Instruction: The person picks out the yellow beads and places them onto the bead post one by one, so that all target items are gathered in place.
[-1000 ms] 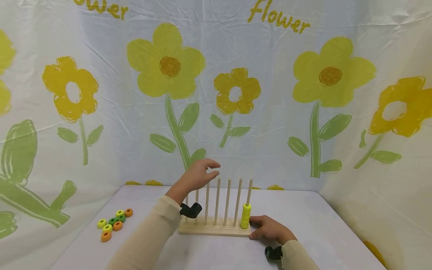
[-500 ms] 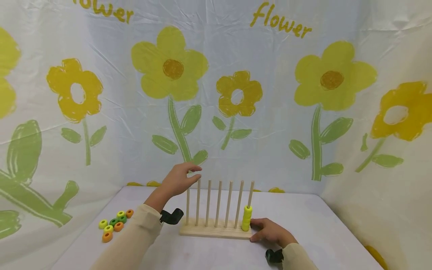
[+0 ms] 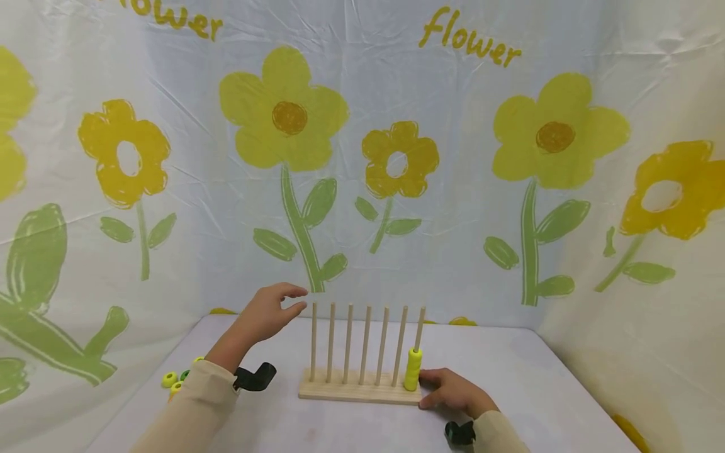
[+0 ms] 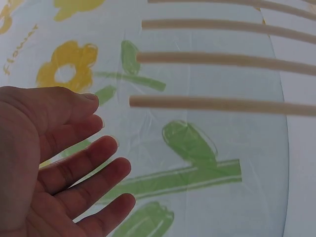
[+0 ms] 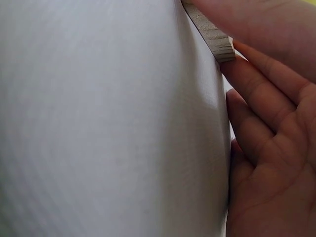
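Note:
A wooden peg rack [image 3: 359, 393] stands on the table, its several upright pegs in a row. Yellow beads [image 3: 413, 370] are stacked on the rightmost peg; the others are bare. My left hand [image 3: 263, 314] is raised just left of the leftmost peg's top, thumb and fingers apart, holding nothing. In the left wrist view its relaxed fingers [image 4: 94, 163] point towards the peg ends [image 4: 212, 104]. My right hand [image 3: 453, 390] holds the right end of the rack's base between thumb and fingers; the right wrist view shows the base corner [image 5: 215, 39] there.
Loose beads [image 3: 169, 379] in yellow, green and orange lie at the table's left, partly hidden behind my left sleeve [image 3: 192, 402]. A flower-printed cloth [image 3: 453, 251] hangs behind and beside the white table [image 3: 340, 428].
My left hand has moved left and slightly down, from over the pegs to beside the leftmost one. Its sleeve now covers some loose beads. The right hand stays at the rack's end.

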`<state>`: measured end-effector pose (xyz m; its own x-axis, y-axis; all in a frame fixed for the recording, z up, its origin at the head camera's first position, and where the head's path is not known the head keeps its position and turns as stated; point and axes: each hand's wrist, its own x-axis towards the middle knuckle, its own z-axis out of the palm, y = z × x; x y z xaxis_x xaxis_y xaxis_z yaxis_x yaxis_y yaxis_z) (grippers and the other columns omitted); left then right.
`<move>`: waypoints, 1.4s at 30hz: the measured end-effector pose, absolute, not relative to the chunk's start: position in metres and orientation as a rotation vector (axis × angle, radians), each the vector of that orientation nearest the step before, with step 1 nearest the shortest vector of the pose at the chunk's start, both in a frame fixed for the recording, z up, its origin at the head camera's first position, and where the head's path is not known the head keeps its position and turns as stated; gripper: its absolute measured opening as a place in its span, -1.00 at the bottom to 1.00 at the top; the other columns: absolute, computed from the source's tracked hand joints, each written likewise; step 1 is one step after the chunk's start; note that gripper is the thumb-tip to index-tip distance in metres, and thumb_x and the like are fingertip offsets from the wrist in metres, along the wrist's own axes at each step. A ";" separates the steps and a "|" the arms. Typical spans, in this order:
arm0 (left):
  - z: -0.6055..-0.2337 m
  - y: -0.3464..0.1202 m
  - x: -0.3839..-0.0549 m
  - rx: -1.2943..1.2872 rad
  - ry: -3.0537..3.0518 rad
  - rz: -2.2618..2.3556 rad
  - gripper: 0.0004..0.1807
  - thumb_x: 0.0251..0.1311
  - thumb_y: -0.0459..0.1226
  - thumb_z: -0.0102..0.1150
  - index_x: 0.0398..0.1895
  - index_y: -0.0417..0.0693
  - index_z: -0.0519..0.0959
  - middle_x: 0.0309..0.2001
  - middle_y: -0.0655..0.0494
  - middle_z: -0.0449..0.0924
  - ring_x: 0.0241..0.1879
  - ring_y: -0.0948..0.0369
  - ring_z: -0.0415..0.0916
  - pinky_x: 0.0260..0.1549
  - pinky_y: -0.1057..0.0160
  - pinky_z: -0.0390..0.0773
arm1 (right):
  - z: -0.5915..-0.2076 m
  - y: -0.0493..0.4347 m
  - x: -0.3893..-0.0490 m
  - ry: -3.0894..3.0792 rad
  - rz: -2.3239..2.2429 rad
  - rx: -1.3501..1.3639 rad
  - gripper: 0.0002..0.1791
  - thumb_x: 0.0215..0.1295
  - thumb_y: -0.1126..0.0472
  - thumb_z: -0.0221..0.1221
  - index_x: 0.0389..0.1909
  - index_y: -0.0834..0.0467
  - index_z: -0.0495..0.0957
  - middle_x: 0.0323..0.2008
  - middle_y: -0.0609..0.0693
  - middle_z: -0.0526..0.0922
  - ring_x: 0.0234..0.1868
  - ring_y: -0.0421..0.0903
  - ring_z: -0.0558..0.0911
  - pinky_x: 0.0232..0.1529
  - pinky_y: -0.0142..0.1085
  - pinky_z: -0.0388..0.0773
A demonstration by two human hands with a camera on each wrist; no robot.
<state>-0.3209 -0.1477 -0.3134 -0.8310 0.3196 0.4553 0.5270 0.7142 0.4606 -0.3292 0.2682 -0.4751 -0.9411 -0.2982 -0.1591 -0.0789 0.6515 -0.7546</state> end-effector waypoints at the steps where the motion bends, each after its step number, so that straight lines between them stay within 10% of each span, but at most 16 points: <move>1: -0.313 -0.152 -0.320 -0.645 -2.584 -0.845 -0.66 0.32 -0.14 0.15 0.11 0.00 0.60 0.11 0.02 0.60 0.13 -0.06 0.51 0.11 -0.07 0.52 | -0.475 0.268 -0.329 2.606 -1.169 -0.309 -0.22 -0.12 0.18 0.49 0.22 0.23 0.50 0.28 0.23 0.47 0.37 0.32 0.30 0.32 0.35 0.07; 42: -0.347 -0.274 -0.303 -0.365 -2.708 -0.685 -0.52 0.32 -0.04 0.14 0.14 -0.18 0.55 0.04 -0.19 0.62 0.02 -0.17 0.53 -0.02 -0.19 0.55 | -0.476 0.269 -0.330 2.598 -1.174 -0.321 -0.21 -0.10 0.14 0.48 0.24 0.22 0.49 0.30 0.24 0.44 0.39 0.32 0.27 0.33 0.36 0.04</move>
